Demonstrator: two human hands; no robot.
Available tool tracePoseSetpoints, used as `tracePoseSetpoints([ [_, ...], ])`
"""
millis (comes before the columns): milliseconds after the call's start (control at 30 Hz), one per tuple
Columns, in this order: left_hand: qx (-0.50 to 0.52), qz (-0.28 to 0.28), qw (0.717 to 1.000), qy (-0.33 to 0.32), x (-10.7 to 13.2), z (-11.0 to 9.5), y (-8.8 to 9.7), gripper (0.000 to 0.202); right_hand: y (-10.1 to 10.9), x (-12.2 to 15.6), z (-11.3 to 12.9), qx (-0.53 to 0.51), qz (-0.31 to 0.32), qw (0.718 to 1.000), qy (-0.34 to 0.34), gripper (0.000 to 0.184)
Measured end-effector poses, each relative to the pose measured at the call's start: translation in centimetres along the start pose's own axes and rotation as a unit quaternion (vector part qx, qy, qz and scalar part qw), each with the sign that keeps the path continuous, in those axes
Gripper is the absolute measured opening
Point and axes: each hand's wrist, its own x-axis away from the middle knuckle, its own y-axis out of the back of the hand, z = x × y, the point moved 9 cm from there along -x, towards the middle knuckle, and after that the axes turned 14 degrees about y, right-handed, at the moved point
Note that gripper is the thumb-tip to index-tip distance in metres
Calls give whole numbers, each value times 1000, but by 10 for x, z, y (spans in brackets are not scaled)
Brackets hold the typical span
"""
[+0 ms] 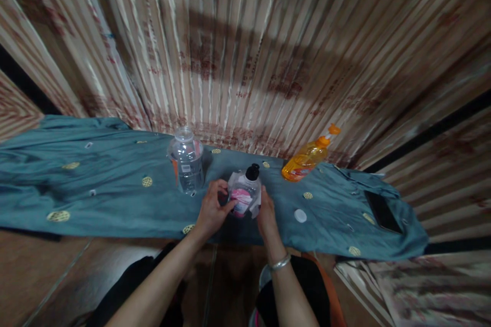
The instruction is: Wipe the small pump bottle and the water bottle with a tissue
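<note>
A clear pump bottle (244,186) with a black pump top (252,171) and a pink label (241,201) is between my two hands, above the cloth near the table's front. Pale, crumpled paper-like pieces (255,206) show along its sides; I cannot tell whether they are tissue or loosened label. My left hand (213,206) is closed at the bottle's left side, its thumb against the pink label. On the other side my right hand (266,210) grips the bottle, its fingers mostly hidden behind it.
Left of my hands stands a large clear open-mouthed bottle (187,163). An orange-yellow liquid bottle with an orange top (306,160) leans in view at the back right. A white round cap (300,215) and a black phone (382,211) lie on the teal cloth (115,199). Curtains hang behind.
</note>
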Motion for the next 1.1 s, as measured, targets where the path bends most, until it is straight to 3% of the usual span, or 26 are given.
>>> tracePoseSetpoints([
  [100, -18, 22, 999, -29, 5, -5, -3, 23, -3, 26, -3, -37, 2, 996, -76, 58],
  [167, -18, 25, 998, -51, 12, -7, -6, 34, -1, 35, 8, -47, -11, 994, -94, 58],
  [300, -7, 32, 997, -64, 21, -9, -15, 60, -4, 22, 44, -44, 12, 998, -44, 57],
  [433, 27, 0, 1000, -13, 16, -3, -16, 61, -24, -5, 61, -41, 84, 995, 16, 54],
  [600, 172, 11, 979, 108, 6, 20, -21, 60, -49, -18, 23, -51, 133, 990, -17, 53],
  [767, 316, 31, 925, 209, 7, 28, -21, 48, -38, -1, -16, -28, 118, 991, -60, 50],
  [933, 374, 28, 903, 209, 7, 9, -9, 43, -25, 26, -20, -84, 95, 987, -103, 43],
  [1100, 379, 19, 904, 199, 8, -4, -6, 44, -32, 58, -33, -231, 13, 947, -225, 39],
])
